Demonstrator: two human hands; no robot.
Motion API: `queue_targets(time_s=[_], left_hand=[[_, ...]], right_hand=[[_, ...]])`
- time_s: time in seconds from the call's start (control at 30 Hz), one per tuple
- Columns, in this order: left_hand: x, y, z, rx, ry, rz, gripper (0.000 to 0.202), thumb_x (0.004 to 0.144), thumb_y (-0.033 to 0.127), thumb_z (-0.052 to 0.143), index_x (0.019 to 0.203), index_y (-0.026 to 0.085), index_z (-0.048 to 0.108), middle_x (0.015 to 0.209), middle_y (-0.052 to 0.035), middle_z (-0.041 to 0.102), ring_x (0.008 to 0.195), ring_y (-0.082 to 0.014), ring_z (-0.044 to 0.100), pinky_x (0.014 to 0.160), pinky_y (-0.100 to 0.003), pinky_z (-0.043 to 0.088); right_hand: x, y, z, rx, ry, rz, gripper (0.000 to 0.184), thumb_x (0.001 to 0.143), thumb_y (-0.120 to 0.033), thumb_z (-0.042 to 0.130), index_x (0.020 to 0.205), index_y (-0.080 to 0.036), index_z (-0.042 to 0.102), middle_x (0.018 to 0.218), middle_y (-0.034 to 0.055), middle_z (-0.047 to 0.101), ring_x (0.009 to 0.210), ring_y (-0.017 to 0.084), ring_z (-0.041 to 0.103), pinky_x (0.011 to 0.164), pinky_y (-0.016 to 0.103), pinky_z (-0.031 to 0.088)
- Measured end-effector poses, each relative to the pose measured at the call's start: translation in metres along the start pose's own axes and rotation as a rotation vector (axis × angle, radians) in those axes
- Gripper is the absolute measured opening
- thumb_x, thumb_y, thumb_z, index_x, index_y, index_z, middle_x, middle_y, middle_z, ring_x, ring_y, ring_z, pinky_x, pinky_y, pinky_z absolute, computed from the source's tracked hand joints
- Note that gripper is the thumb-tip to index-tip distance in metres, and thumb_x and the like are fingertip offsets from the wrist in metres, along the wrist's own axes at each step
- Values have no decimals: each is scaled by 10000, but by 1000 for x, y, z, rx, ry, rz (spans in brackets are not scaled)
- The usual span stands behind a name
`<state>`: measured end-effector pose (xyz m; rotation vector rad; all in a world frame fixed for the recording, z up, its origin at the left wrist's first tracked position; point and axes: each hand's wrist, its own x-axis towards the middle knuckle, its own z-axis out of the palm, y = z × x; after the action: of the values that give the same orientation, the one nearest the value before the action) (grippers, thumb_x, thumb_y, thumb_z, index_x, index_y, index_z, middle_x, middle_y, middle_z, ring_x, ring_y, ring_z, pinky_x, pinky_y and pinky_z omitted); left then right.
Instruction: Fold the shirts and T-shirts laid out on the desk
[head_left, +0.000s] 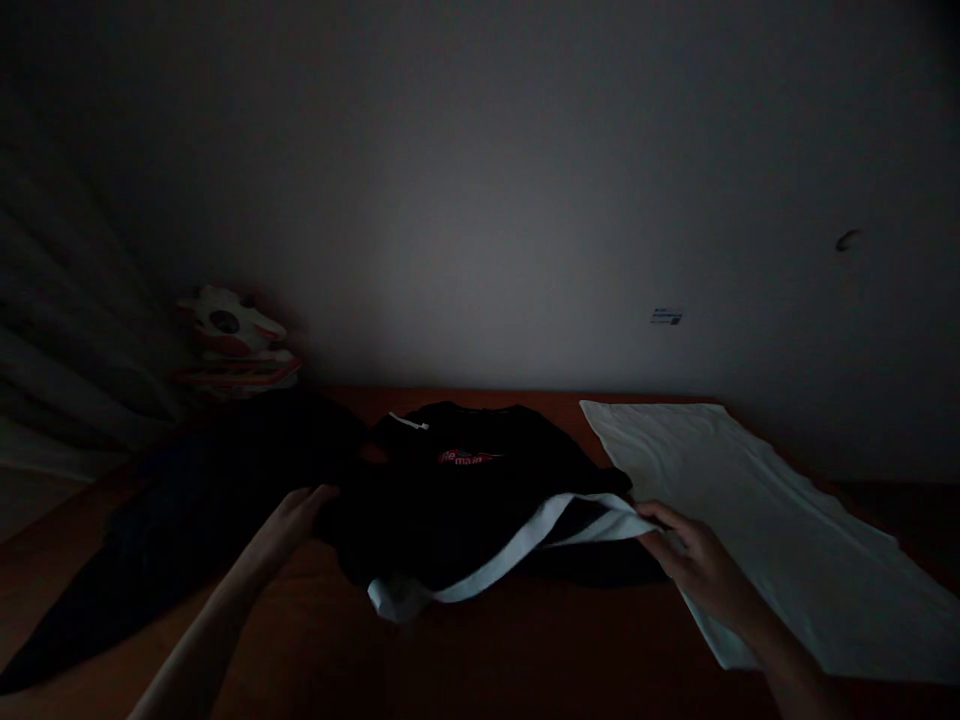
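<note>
A black shirt (450,520) with a small red and white print on its chest lies spread in front of me. Its lower edge has a white band (517,545) that is partly lifted and folded. My right hand (697,560) pinches the band's right end between thumb and fingers. On the other side, my left hand (304,510) is closed on the shirt's left edge; its fingertips are partly lost in the dark fabric. A short white strip shows near the shirt's left shoulder.
Dark clothing (202,510) lies to the left, and a white cloth (757,530) is spread on the right. All rest on an orange-brown surface (300,620). A cow-like toy (229,320) stands at the back left, beside pale curtains (67,320). Behind rises a grey wall (480,220).
</note>
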<state>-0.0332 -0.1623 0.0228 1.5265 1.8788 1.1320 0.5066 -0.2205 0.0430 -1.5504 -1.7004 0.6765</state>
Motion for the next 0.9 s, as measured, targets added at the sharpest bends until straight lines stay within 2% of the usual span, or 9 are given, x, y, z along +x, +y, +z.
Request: queue_targets(time_s=[0.1, 0.2, 0.3, 0.43, 0.57, 0.63, 0.73, 0.8, 0.9], left_hand=[[-3, -14, 7, 254, -40, -5, 318, 716, 419, 652, 958, 214, 681, 906, -105, 730, 960, -376, 705, 831, -483, 561], [-4, -14, 23, 470, -9, 159, 450, 777, 384, 572, 1172, 175, 629, 1189, -157, 690, 1136, -360, 644, 1030, -519, 464], [-2, -3, 44, 555, -39, 348, 420, 899, 421, 480, 1224, 196, 623, 1267, -139, 669, 1191, -322, 610, 1077, -507, 430], [3, 11, 70, 536, -186, 470, 457, 960, 477, 468, 1324, 243, 617, 1371, -104, 633, 1263, -297, 563, 1099, -476, 412], [12, 13, 89, 618, -283, 416, 517, 975, 509, 453, 1422, 281, 574, 1387, -127, 621, 1244, -314, 573, 1084, -509, 406], [19, 12, 96, 634, -300, 385, 514, 977, 516, 441, 1402, 272, 599, 1348, -140, 647, 1214, -322, 592, 1071, -513, 413], [34, 14, 103, 614, -292, 341, 525, 977, 474, 420, 1345, 169, 638, 1300, -179, 678, 1198, -332, 615, 1071, -501, 425], [43, 16, 102, 560, -208, 322, 543, 975, 428, 387, 1335, 98, 625, 1289, -204, 680, 1204, -325, 625, 1084, -475, 430], [47, 12, 84, 443, 21, 284, 618, 971, 450, 349, 1392, 45, 553, 1313, -219, 657, 1201, -304, 638, 1053, -418, 475]], right_hand=[[-14, 3, 0, 43, -434, 64, 362, 799, -544, 675, 1006, -263, 769, 906, 51, 766, 824, 242, 697, 745, 321, 560], [-12, 15, 13, 90, -578, 129, 435, 754, -572, 733, 1067, -273, 773, 950, 50, 774, 857, 239, 709, 775, 331, 569], [10, 31, 34, 103, -314, 113, 503, 853, -671, 564, 1030, -234, 742, 987, 88, 773, 914, 248, 721, 791, 338, 567], [52, 44, 61, -275, 86, 186, 604, 886, -685, 469, 1166, -180, 646, 874, 122, 761, 844, 306, 739, 757, 407, 553], [81, 53, 79, -614, 116, 333, 730, 911, -704, 441, 1312, -106, 563, 893, 194, 761, 837, 357, 749, 735, 448, 533], [90, 57, 85, -665, 85, 290, 646, 909, -671, 489, 1235, -125, 606, 923, 204, 761, 858, 352, 748, 734, 428, 526], [102, 62, 87, -635, 85, 151, 365, 908, -497, 550, 1056, -177, 646, 898, 160, 762, 867, 322, 739, 744, 391, 515], [108, 61, 83, -586, 134, 92, 236, 892, -404, 537, 978, -207, 634, 894, 130, 761, 861, 296, 733, 744, 368, 509], [109, 57, 68, -443, 305, 47, 229, 873, -412, 510, 967, -227, 607, 899, 101, 757, 825, 262, 727, 734, 342, 505]])
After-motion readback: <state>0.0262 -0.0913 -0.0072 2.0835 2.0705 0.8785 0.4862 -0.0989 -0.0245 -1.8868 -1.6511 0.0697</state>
